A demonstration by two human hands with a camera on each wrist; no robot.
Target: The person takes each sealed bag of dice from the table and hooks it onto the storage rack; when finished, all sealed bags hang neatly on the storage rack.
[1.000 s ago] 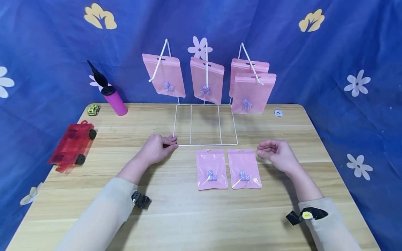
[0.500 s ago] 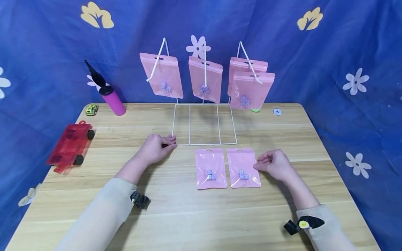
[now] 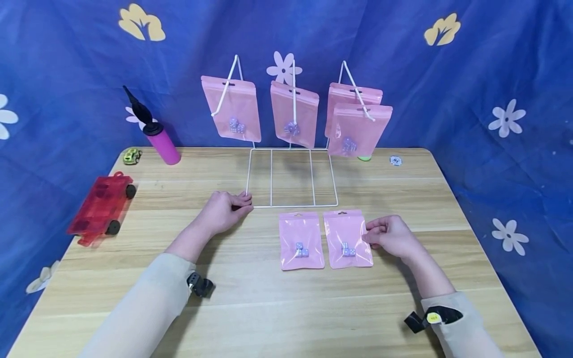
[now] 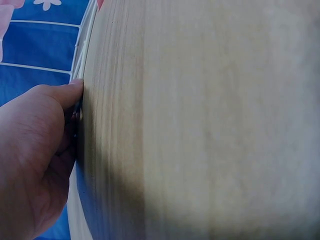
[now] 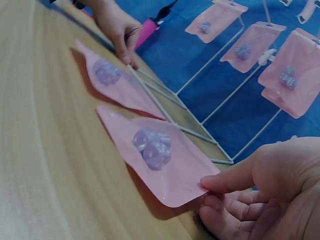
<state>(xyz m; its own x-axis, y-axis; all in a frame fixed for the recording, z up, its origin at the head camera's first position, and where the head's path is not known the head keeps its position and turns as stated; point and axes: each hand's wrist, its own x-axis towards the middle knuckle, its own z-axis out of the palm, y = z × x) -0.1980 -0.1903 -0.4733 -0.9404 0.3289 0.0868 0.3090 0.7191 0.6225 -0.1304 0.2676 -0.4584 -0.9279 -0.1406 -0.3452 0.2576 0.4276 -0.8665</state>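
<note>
On the table lie two pink zip pouches side by side, each with a few lilac dice inside. My right hand [image 3: 391, 236] pinches the side edge of the right pouch [image 3: 342, 226], thumb on top and fingers beneath in the right wrist view; that edge is slightly raised. The left pouch [image 3: 302, 228] is untouched. At the front left corner of a white wire display rack [image 3: 271, 179], my left hand [image 3: 222, 213] pinches the wire between thumb and fingers. More pink pouches hang from the rack's hooks: one left [image 3: 230, 104], one middle [image 3: 293, 112], two right [image 3: 360, 122].
A red transparent toy cart [image 3: 100, 206] stands at the table's left, near a small green toy car [image 3: 132, 156] and a magenta hand pump [image 3: 163, 145]. A chip [image 3: 396, 160] lies at the back right. A blue flowered cloth [image 3: 492, 164] hangs behind the table.
My right hand has come down and toward me to the right pouch's side edge and taken hold of it; the pouch's top has shifted slightly. My left hand stays on the rack corner.
</note>
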